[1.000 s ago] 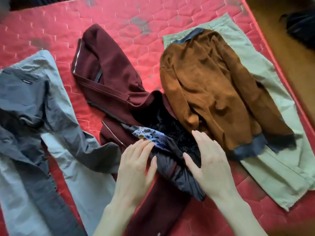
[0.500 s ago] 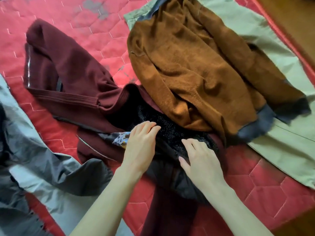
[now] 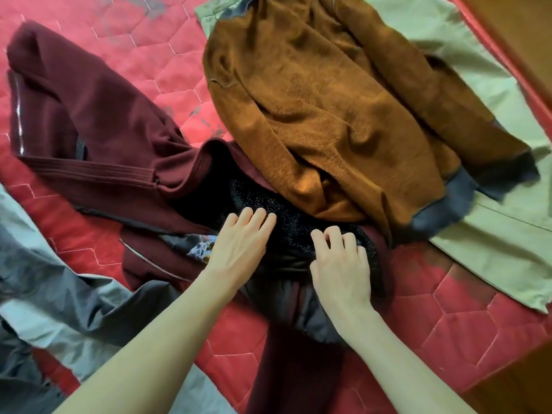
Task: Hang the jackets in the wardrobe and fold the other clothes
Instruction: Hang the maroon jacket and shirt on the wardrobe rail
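A black textured garment (image 3: 294, 224) with a dark shiny lining lies crumpled on top of a maroon zip jacket (image 3: 89, 130) in the middle of the red quilted mattress (image 3: 155, 55). My left hand (image 3: 239, 245) rests flat on its left side, fingers together and extended. My right hand (image 3: 340, 264) lies on its right side with the fingers curling into the fabric. A brown sweater (image 3: 322, 100) with grey-blue cuffs lies beyond, overlapping the black garment's far edge.
Pale green trousers (image 3: 493, 243) lie under the brown sweater at the right. A grey garment (image 3: 59, 300) is spread at the lower left. The mattress edge and a wooden floor (image 3: 513, 34) run along the right side.
My view has shifted forward and left over the pile. Both hands slid farther onto the black garment, and the right fingers went from straight to curled into the fabric.
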A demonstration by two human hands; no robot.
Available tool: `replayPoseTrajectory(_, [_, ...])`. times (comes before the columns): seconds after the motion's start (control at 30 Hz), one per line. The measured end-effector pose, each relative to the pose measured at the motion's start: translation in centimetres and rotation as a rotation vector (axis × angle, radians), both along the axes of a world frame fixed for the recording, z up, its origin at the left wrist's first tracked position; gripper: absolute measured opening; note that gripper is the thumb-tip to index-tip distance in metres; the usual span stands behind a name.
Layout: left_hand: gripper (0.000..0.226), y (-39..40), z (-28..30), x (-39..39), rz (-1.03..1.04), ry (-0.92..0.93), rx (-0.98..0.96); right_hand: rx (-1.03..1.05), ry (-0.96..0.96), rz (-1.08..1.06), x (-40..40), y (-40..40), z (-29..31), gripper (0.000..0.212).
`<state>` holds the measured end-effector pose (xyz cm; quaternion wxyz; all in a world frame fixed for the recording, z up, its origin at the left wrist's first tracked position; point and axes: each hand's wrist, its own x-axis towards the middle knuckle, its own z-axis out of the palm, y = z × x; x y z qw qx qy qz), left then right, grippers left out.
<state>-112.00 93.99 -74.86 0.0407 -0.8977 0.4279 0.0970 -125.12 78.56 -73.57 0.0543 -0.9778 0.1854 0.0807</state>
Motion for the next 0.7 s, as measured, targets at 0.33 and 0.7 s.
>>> replayPoseTrajectory(0.33, [0.026, 0.8, 2.9, -0.2, -0.011, -0.079, -0.17, 0.024, -0.16, -0.001, -0.4, -0.5, 2.3, 0.022])
replayPoseTrajectory(0.7, [0.033, 4.7, 19.9, -6.2, 0.039, -0.133, -0.408, 0.253, -0.275, -0.129, -3.3, -0.2, 18.7, 0.04])
